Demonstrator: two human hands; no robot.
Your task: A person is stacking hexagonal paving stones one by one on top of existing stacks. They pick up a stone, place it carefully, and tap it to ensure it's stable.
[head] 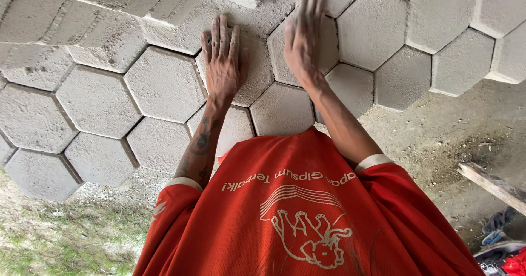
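My left hand (222, 62) lies flat, fingers together and stretched out, on a grey hexagonal paving block (255, 68) set among laid blocks. My right hand (303, 35) rests flat on the neighbouring hexagonal block (329, 51), fingers extended and slightly blurred. Neither hand grips anything. Both forearms reach forward from an orange shirt (296, 216) that fills the lower middle of the view.
Laid hexagonal pavers (164, 84) spread left and right. A stack of loose blocks (109, 13) lies at the upper left. Bare sandy ground (455, 139) is at right with a wooden plank (493, 185); grass (55, 237) at lower left.
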